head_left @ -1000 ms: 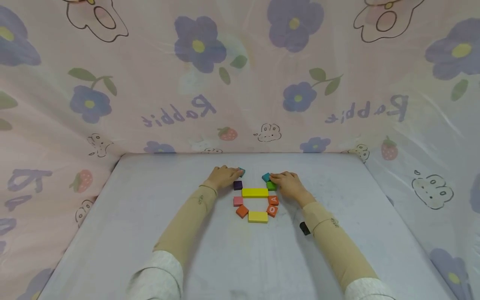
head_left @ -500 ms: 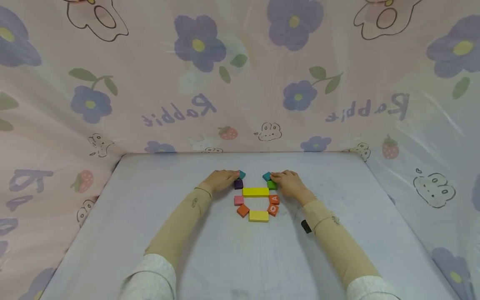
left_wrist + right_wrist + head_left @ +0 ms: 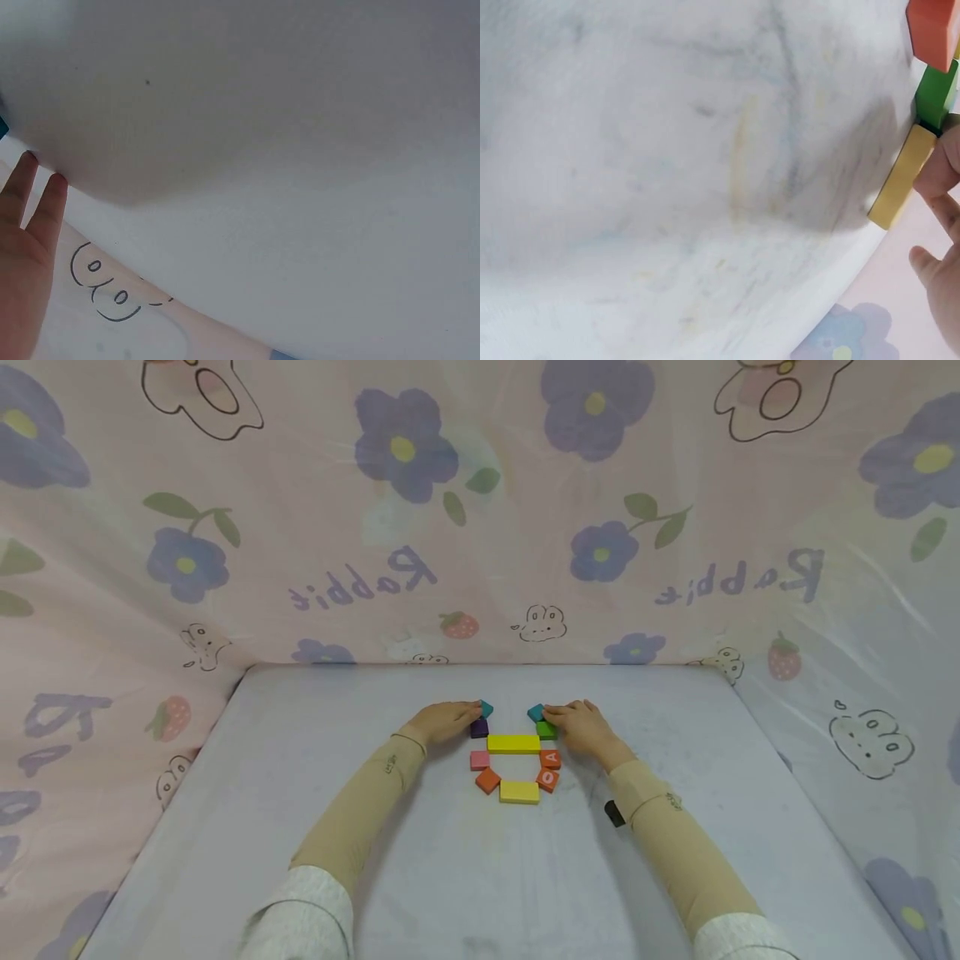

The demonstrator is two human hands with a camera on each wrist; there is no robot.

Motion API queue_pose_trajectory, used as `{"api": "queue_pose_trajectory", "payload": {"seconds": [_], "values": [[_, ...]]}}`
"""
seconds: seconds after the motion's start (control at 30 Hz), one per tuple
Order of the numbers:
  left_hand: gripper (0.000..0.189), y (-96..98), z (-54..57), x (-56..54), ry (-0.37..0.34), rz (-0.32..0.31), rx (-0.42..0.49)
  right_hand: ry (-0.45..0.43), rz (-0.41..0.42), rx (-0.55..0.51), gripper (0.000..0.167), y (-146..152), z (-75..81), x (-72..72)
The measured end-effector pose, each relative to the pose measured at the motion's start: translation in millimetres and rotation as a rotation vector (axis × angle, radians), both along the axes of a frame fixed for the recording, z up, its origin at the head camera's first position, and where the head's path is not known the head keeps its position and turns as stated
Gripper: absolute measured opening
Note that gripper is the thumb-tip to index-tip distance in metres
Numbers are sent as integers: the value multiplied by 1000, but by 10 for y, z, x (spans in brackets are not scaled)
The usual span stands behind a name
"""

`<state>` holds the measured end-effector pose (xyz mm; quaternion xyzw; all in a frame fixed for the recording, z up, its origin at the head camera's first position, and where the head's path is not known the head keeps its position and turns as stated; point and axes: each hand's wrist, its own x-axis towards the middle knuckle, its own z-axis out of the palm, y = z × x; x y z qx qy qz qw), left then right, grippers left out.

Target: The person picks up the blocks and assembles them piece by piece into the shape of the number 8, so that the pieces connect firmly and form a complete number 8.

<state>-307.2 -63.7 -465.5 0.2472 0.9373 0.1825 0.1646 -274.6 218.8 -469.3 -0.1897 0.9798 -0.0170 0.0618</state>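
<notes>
At the top left of the block outline, my left hand (image 3: 447, 722) pinches a small teal block (image 3: 487, 710); a dark purple block (image 3: 479, 728) lies just below. The left wrist view shows two outstretched fingers (image 3: 49, 206) and a teal corner. My right hand (image 3: 585, 731) has its fingertips on the opposite teal block (image 3: 536, 713), which meets a green block (image 3: 547, 731). In the right wrist view, bent fingers (image 3: 941, 169) press a tan-yellow block face (image 3: 904, 176) beside the green one; its match in the head view is unclear.
A long yellow block (image 3: 513, 744), a shorter yellow one (image 3: 519, 792), a pink block (image 3: 480, 761) and orange blocks (image 3: 488, 780) complete the ring below. A black piece (image 3: 614, 813) lies by the right forearm. Patterned fabric (image 3: 495, 543) surrounds the white table (image 3: 480, 877).
My left hand has drawn its teal block slightly nearer, down against the purple block. The right hand stays at its teal block almost unmoved. The head view has shifted a little.
</notes>
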Motion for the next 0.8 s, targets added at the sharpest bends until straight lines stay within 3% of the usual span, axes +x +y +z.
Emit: {"api": "queue_pose_trajectory", "payload": {"seconds": [0.3,0.8], "values": [[53,-17,-17,-12,-82,55,15,-18,-24,-11,49,-11,6,-4],[52,-16,-37,-15,-65,52,15,-2,27,31,51,-29,31,-40]]}}
